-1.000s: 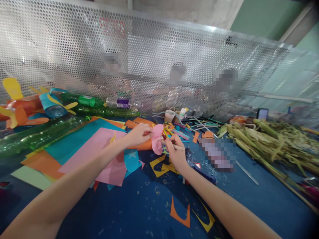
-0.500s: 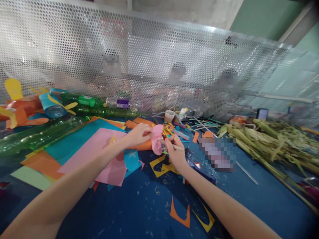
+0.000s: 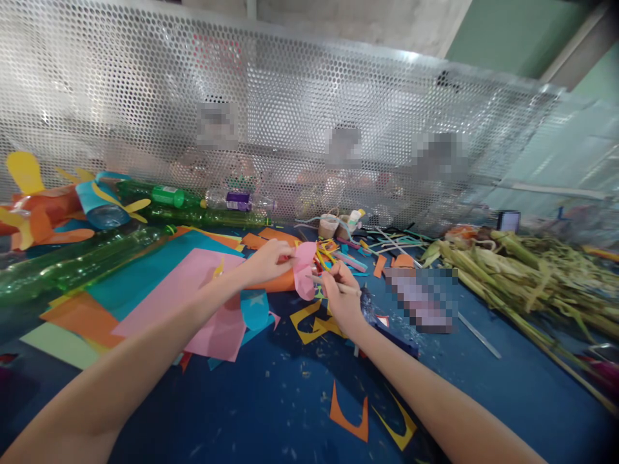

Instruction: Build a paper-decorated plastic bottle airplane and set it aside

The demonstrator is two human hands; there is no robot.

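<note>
In the head view, my left hand (image 3: 271, 261) pinches the edge of a pink paper cutout (image 3: 304, 283) with rounded lobes. The cutout stands at the end of an orange paper-covered piece (image 3: 278, 281), perhaps a wrapped bottle, partly hidden behind my left hand and wrist. My right hand (image 3: 342, 296) is closed round a pale wooden pencil (image 3: 349, 290), its pointed tip close to the pink paper; contact is unclear. Below lie a blue paper piece with a star (image 3: 255, 310) and yellow paper scraps (image 3: 305, 325).
Coloured paper sheets (image 3: 178, 303) and green plastic bottles (image 3: 91, 261) lie left. Dried corn husks (image 3: 503, 270) fill the right. Small cups (image 3: 329, 225) stand behind. Orange and yellow offcuts (image 3: 349, 419) lie in front. People sit beyond the perforated metal screen (image 3: 290, 84).
My right hand has shifted the pencil slightly, its tip now a little left of where it was on the pink cutout. The left hand stays in place.
</note>
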